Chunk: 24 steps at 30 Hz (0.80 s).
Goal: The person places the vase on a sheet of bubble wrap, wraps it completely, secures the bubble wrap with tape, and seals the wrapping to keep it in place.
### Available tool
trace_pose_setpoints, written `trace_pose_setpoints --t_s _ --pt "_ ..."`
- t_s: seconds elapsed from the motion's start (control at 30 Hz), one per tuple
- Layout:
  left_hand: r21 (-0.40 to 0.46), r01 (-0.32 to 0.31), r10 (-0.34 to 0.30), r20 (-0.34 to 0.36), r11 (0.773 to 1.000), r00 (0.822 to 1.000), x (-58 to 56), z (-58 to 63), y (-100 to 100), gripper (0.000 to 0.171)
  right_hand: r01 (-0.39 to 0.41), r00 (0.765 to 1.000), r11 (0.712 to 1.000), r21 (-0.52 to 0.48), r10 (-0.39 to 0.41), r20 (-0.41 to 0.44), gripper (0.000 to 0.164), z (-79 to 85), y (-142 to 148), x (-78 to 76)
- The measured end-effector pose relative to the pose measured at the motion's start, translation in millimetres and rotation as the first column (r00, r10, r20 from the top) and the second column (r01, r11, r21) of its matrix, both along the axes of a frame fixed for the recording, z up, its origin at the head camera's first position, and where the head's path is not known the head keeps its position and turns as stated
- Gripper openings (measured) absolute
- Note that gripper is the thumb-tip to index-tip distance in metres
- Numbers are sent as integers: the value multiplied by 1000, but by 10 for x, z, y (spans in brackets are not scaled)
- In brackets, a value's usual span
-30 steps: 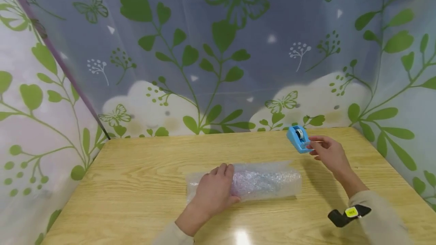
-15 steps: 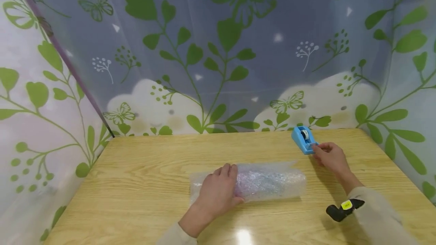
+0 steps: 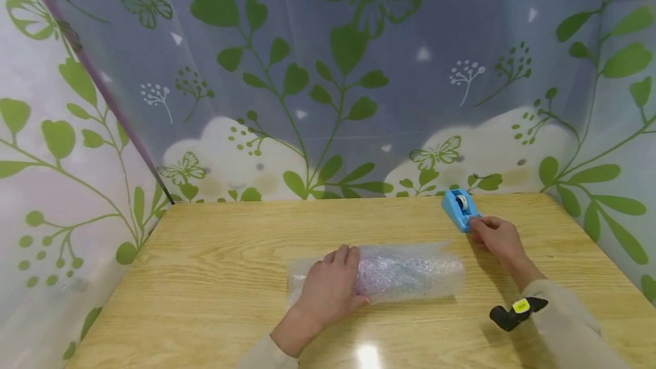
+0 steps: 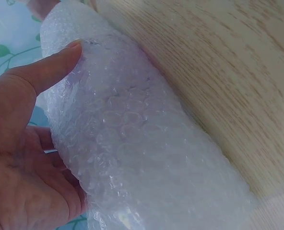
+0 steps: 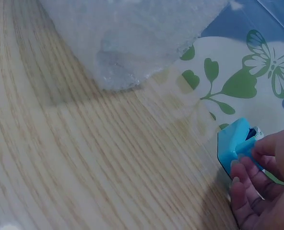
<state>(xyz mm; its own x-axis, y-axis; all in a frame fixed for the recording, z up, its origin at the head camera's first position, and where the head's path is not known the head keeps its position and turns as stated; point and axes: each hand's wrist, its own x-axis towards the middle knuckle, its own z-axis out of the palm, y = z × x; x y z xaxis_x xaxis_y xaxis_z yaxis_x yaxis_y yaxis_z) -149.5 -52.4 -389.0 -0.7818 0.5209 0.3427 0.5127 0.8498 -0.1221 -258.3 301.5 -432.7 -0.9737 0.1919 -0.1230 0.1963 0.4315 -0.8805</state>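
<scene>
Crosswise, left to right: bubble-wrap roll (image 3: 410, 273) in left hand (image 3: 330, 286), tape (image 3: 463, 203) seemingly in right hand (image 3: 499, 240).

No writing legible: the yellow label (image 3: 521, 306) on the black gadget (image 3: 503, 318) at the right sleeve (image 3: 571, 323) has marks too small to read.

The roll (image 3: 410, 273) lies on the table (image 3: 215, 261), left hand (image 3: 330, 285) on it. Behind its right end sits the dispenser (image 3: 455, 211), right hand (image 3: 499, 241) alongside.

A clear bubble-wrap bundle (image 3: 405, 272) lies crosswise, and a blue tape dispenser (image 3: 453, 209) stands beyond its right end.
</scene>
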Motion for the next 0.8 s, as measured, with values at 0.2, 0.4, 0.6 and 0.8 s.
trace_pose_setpoints --t_s 0.2,0.4,0.6,0.8 --pt "4 -4 4 -13 1000 1000 -5 -16 3 82 5 994 994 109 6 -105 52 29 -5 12" --pt "15 -3 3 -8 1000 1000 -5 -23 15 83 -68 990 955 290 101 -100 62 105 -39 -25" --pt "5 -5 5 -1 1000 1000 1 -29 23 83 -174 983 913 368 184 7 61 165 -1 -118" --pt "8 -6 6 -5 1000 1000 1 -22 25 83 -277 961 920 279 271 61 49 277 42 -209"
